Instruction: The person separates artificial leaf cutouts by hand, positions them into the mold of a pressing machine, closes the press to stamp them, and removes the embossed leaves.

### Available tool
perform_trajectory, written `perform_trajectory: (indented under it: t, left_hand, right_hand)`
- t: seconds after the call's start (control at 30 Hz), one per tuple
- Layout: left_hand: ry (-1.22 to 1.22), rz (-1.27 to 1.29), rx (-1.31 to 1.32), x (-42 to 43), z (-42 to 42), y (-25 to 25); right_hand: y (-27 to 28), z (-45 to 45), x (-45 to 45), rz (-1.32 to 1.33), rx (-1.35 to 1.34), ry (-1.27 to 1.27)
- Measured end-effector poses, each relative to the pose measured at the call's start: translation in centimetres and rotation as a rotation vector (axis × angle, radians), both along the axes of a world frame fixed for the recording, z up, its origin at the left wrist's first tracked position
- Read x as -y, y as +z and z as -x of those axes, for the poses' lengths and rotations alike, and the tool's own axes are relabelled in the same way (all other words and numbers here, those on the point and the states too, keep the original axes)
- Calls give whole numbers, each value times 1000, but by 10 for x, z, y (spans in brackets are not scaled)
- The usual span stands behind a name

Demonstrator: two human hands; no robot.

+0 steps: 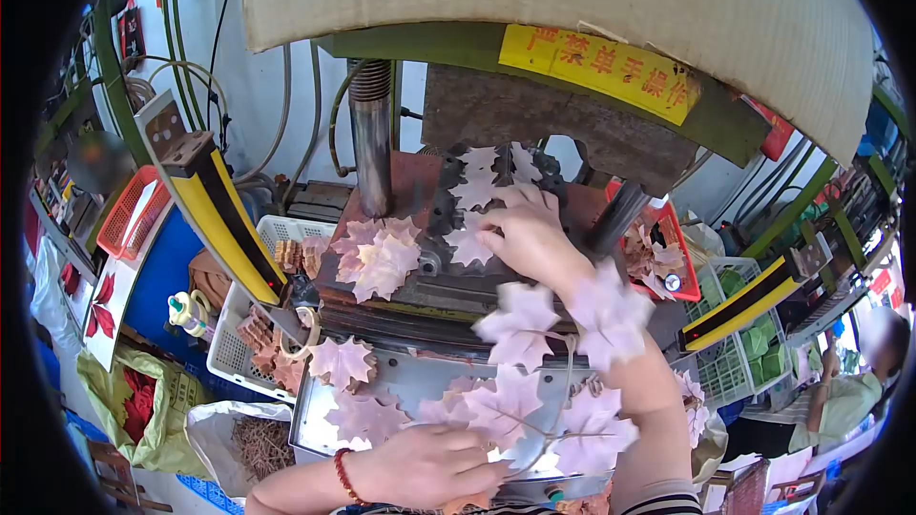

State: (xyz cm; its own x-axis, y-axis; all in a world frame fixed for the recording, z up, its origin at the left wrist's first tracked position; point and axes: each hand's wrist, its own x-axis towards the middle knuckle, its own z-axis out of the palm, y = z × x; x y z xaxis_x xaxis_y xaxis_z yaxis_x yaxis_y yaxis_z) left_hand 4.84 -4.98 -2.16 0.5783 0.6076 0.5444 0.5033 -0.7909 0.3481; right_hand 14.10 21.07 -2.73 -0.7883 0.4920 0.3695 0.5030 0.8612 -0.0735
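Observation:
My right hand (532, 236) reaches into the press, its fingers bent over a pale pink leaf (468, 240) on the dark mould (447, 215). More pale leaves (477, 178) lie on the mould behind it. A stem with pink leaves (593, 427) hangs below my right wrist and over the metal tray (310, 410). My left hand (425, 465), with a red bead bracelet at the wrist, rests low over the tray's front, beside leaves (367, 418); what its fingers hold, if anything, is hidden. A pile of leaves (378, 257) sits left of the mould.
Yellow-black bars (232, 229) flank the press, with a steel column (372, 148) at its left. White baskets (239, 334), a red basket (679, 262) and a green-filled crate (739, 343) stand around. A person (844, 401) is at the far right.

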Motion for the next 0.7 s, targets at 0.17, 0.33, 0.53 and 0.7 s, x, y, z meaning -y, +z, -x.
perform_trajectory:
  t: [0.17, 0.33, 0.53, 0.7]
  left_hand:
    - [98, 168, 16, 43, 12, -46]
    - [299, 143, 55, 73, 20, -111]
    - [549, 59, -66, 98, 17, -159]
    - [623, 32, -97, 105, 15, -192]
  right_hand:
    - [5, -20, 27, -82, -333, -26]
    - [-7, -96, 85, 71, -547, -76]
    - [-118, -178, 204, 220, -577, -216]
    - [-143, -184, 259, 195, -401, -264]
